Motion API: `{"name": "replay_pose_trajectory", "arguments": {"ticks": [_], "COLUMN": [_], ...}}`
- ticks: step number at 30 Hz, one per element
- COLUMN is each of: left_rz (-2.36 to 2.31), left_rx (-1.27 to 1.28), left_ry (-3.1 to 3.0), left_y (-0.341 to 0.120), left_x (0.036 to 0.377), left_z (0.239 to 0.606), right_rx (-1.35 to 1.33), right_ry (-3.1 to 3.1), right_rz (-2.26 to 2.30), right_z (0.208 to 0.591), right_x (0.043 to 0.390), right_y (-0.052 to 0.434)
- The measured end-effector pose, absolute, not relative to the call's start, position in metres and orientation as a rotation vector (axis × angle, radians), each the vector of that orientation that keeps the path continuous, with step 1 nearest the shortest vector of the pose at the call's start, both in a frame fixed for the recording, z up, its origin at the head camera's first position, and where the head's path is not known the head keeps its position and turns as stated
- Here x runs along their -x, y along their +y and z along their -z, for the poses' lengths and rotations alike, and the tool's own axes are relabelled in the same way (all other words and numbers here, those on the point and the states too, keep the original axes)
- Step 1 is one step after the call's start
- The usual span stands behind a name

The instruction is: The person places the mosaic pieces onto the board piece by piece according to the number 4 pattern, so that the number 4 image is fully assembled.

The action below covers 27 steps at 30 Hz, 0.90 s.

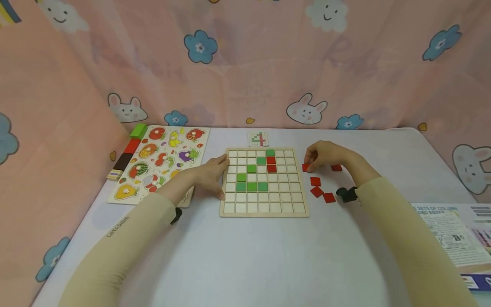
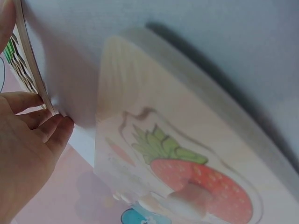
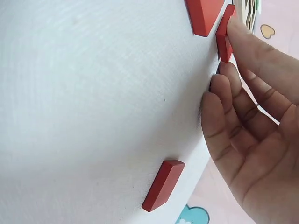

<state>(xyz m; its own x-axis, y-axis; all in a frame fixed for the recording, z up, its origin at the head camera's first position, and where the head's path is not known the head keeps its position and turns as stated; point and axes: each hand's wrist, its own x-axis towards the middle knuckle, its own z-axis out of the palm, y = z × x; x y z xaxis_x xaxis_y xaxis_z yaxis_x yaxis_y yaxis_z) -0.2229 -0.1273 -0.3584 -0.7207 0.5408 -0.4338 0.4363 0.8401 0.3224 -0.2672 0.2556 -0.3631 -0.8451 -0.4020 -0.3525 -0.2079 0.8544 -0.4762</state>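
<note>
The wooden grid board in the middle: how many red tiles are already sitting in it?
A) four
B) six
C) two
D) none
C: the grid board holds two red tiles, stacked one above the other in one column just under the top green tile; the other red tiles lie loose on the table near the right hand.

Soft even light; wrist views blurred close-up.

Grid board (image 1: 264, 211) lies between fruit puzzle (image 1: 161, 162), left, and loose tiles (image 1: 321, 189), right.
</note>
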Motion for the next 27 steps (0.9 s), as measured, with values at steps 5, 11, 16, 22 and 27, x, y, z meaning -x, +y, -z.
{"name": "replay_pose_trajectory", "arguments": {"ticks": [5, 11, 16, 22, 27], "left_rz": [-0.276, -0.281, -0.284, -0.281, -0.282], "left_rx": [-0.709, -0.713, -0.712, -0.708, -0.714], "left_ry": [2.489, 2.485, 2.491, 2.495, 2.500], "left_y": [-0.127, -0.127, -0.128, -0.128, -0.128], "left_x": [0.222, 0.221, 0.221, 0.223, 0.224], "left_z": [0.358, 0.356, 0.357, 0.359, 0.362], "right_rx": [0.445, 0.420, 0.422, 0.591, 0.633], "right_ry": [2.594, 2.618, 2.640, 2.586, 2.565], "right_rz": [0.610, 0.680, 0.848, 0.862, 0.830], "right_z": [0.363, 0.357, 0.352, 0.353, 0.355], "right_x": [0.268, 0.267, 0.260, 0.249, 0.240], "right_y": [0.254, 0.248, 0.225, 0.188, 0.170]}}
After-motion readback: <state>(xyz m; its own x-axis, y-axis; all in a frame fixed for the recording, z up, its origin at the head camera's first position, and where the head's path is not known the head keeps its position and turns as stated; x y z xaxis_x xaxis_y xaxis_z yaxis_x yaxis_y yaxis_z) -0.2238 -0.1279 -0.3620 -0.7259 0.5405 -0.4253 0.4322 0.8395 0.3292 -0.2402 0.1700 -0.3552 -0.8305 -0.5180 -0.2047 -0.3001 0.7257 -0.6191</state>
